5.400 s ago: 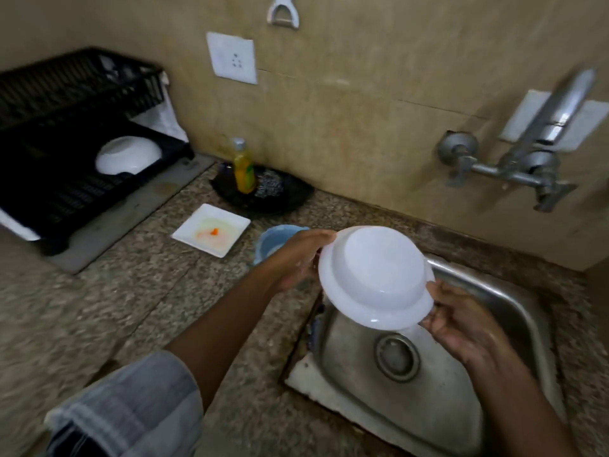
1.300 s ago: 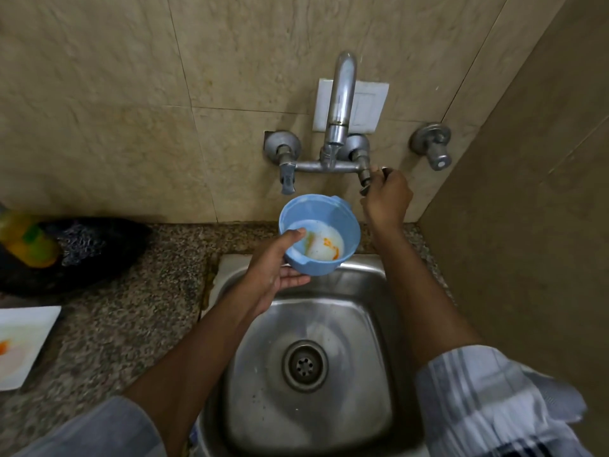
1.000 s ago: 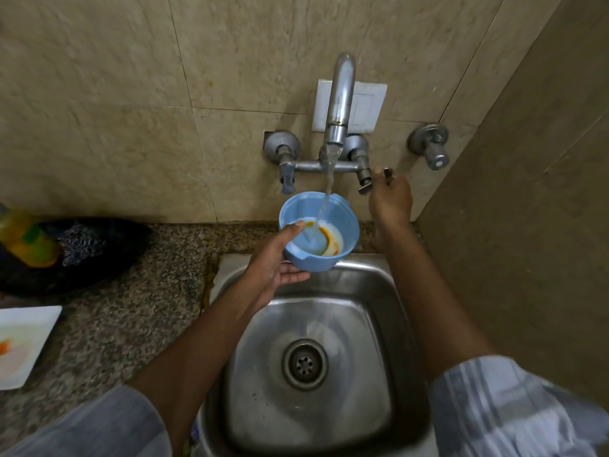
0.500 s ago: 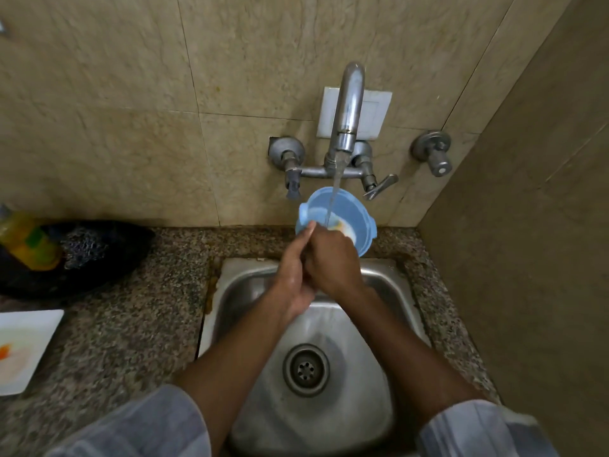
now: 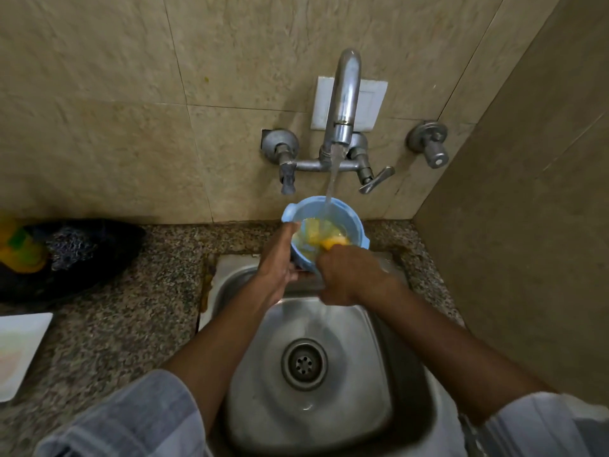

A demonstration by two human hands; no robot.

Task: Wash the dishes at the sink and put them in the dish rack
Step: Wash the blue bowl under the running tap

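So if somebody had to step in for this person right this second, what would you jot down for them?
Left hand grips the blue bowl by its rim, held over the sink under the running tap.
Right hand reaches into the bowl with its fingers; the water inside is yellowish with residue. Whether it holds anything cannot be told.
Done: bowl wet, rubbing started.
Left: finish rinsing the bowl, shut the tap, move the bowl to the rack, which is out of view. The white square plate on the counter to the left looks soiled and unwashed.
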